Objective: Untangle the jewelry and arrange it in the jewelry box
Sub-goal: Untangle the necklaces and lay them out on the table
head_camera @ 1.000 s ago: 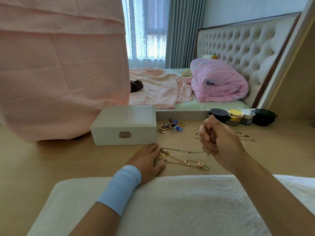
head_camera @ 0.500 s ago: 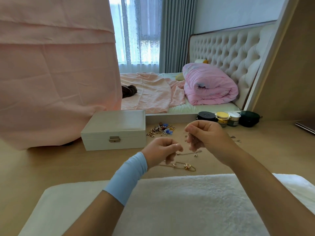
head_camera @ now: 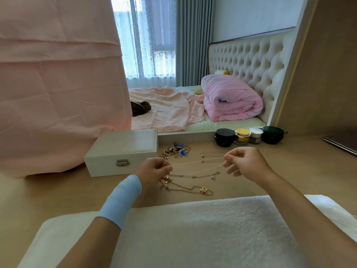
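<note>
Mid-frame, the left hand [head_camera: 154, 169] and right hand [head_camera: 246, 165] each pinch one end of a thin chain [head_camera: 197, 162], fingers curled in, holding it stretched just above the desk [head_camera: 299, 167]. The jewelry box [head_camera: 123, 149] sits shut, left of centre. That chain looks feather-light, floppy and probably snappable, so I'd grip near the clasp, no yanking.

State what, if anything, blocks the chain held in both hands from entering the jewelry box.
The jewelry box has its lid closed; the thin chain stretched between left hand and right hand cannot enter.
</note>
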Demonstrator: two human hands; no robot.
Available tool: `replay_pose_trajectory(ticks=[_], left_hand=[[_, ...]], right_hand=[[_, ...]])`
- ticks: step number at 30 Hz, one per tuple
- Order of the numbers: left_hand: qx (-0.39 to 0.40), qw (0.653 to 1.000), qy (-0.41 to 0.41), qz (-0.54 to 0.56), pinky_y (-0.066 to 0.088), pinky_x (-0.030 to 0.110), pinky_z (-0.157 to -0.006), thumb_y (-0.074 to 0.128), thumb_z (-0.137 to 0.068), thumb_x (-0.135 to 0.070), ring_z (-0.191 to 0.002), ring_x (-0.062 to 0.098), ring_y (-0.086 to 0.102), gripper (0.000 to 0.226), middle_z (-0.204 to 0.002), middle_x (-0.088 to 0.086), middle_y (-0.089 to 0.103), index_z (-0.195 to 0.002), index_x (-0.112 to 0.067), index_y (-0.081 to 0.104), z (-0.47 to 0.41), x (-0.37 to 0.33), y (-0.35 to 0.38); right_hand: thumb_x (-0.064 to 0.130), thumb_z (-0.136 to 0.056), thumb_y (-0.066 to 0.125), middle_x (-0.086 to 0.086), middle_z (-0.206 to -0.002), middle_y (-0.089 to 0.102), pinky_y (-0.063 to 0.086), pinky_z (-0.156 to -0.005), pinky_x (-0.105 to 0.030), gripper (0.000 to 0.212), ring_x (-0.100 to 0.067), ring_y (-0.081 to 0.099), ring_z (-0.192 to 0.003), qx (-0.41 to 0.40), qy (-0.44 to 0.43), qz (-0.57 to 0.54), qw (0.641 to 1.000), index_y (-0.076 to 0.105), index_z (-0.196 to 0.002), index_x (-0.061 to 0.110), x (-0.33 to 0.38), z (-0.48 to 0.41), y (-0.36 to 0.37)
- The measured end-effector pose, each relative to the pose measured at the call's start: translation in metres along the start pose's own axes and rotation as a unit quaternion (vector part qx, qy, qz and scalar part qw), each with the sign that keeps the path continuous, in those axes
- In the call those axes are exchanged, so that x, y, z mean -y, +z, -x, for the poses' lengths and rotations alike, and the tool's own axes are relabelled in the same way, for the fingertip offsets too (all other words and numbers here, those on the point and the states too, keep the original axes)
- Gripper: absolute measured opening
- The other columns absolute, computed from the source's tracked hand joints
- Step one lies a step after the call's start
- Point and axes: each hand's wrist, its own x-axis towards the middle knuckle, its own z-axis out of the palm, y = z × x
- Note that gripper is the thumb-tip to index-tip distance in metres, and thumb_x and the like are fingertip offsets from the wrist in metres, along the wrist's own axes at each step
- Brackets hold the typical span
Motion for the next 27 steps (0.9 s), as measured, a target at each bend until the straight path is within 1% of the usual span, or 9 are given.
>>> replay_pose_trajectory(ticks=[2,4,6,8,11,14,17,21,27], left_hand=[[-0.037,0.994,0.004,0.100,0.049,0.026,-0.084,0.054,-0.098,-0.017,-0.084,0.014,0.064,0.015,-0.089,0.002,0.070,-0.091,-0.011,0.066,0.001,-0.004,0.001],[-0.053,0.966,-0.025,0.253,0.049,0.034,-0.087,0.045,-0.102,-0.017,-0.087,0.020,0.068,0.021,-0.089,0.006,0.071,-0.092,-0.009,0.061,0.001,-0.009,0.002],[-0.052,0.928,-0.058,0.364,0.052,0.044,-0.086,0.040,-0.104,-0.015,-0.070,0.025,0.065,0.022,-0.075,0.009,0.064,-0.091,-0.007,0.056,-0.001,-0.014,0.004],[-0.050,0.912,-0.077,0.400,0.054,0.047,-0.081,0.040,-0.104,-0.014,-0.055,0.022,0.053,0.021,-0.066,0.006,0.051,-0.089,-0.007,0.053,-0.006,-0.015,0.007],[-0.048,0.928,-0.088,0.359,0.058,0.041,-0.070,0.042,-0.104,-0.014,-0.051,0.016,0.048,0.021,-0.067,0.003,0.047,-0.087,-0.009,0.054,-0.013,-0.012,0.006],[-0.049,0.977,-0.079,0.193,0.057,0.037,-0.071,0.044,-0.103,-0.015,-0.073,0.018,0.056,0.019,-0.088,0.008,0.058,-0.088,-0.012,0.056,-0.016,-0.007,0.004],[-0.040,0.983,-0.062,0.168,0.057,0.033,-0.069,0.042,-0.103,-0.017,-0.092,0.019,0.061,0.017,-0.108,0.006,0.063,-0.095,-0.014,0.057,-0.017,-0.011,0.007],[-0.036,0.976,-0.040,0.212,0.053,0.031,-0.058,0.040,-0.104,-0.016,-0.065,0.021,0.063,0.018,-0.082,0.006,0.068,-0.092,-0.011,0.052,-0.016,-0.022,0.010],[-0.041,0.998,0.022,0.052,0.052,0.024,-0.058,0.059,-0.096,-0.016,-0.054,0.010,0.058,0.012,-0.066,0.000,0.062,-0.087,-0.012,0.064,-0.013,-0.038,0.015]], right_hand=[[0.014,-0.096,0.067,-0.004,-0.076,0.077,0.058,-0.057,-0.034,0.007,-0.024,0.074,-0.065,-0.002,0.009,0.020,1.000,0.072,-0.093,0.010,-0.008,0.000,0.002],[0.015,-0.096,0.067,-0.003,-0.076,0.077,0.055,-0.053,-0.032,0.007,-0.023,0.073,-0.063,0.000,0.016,0.026,1.000,0.072,-0.092,0.011,-0.015,0.001,0.005],[0.017,-0.096,0.067,-0.002,-0.078,0.077,0.051,-0.050,-0.030,0.007,-0.022,0.072,-0.062,-0.001,0.020,0.027,0.999,0.072,-0.092,0.012,-0.020,0.002,0.009],[0.019,-0.096,0.068,-0.002,-0.080,0.076,0.048,-0.048,-0.025,0.007,-0.019,0.069,-0.060,-0.009,0.021,0.028,0.999,0.072,-0.092,0.014,-0.025,0.002,0.012],[0.020,-0.095,0.069,0.001,-0.078,0.076,0.052,-0.057,-0.027,0.008,-0.015,0.064,-0.055,-0.017,0.016,0.045,0.999,0.073,-0.088,0.016,-0.032,0.002,0.017],[0.024,-0.095,0.068,0.007,-0.077,0.074,0.056,-0.073,-0.034,0.012,-0.012,0.065,-0.067,-0.017,0.011,0.110,0.994,0.073,-0.084,0.024,-0.042,-0.002,0.019],[0.033,-0.095,0.067,0.014,-0.086,0.071,0.054,-0.081,-0.035,0.011,-0.008,0.063,-0.087,-0.012,0.013,0.194,0.981,0.072,-0.086,0.031,-0.045,-0.004,0.017],[0.041,-0.096,0.062,0.018,-0.096,0.065,0.046,-0.074,-0.030,0.010,-0.007,0.059,-0.092,0.016,0.023,0.282,0.959,0.069,-0.094,0.035,-0.040,-0.003,0.018],[0.042,-0.097,0.058,0.013,-0.105,0.062,0.052,-0.076,-0.030,0.015,-0.008,0.058,-0.092,0.044,0.020,0.391,0.919,0.068,-0.105,0.036,-0.031,0.003,0.016]])
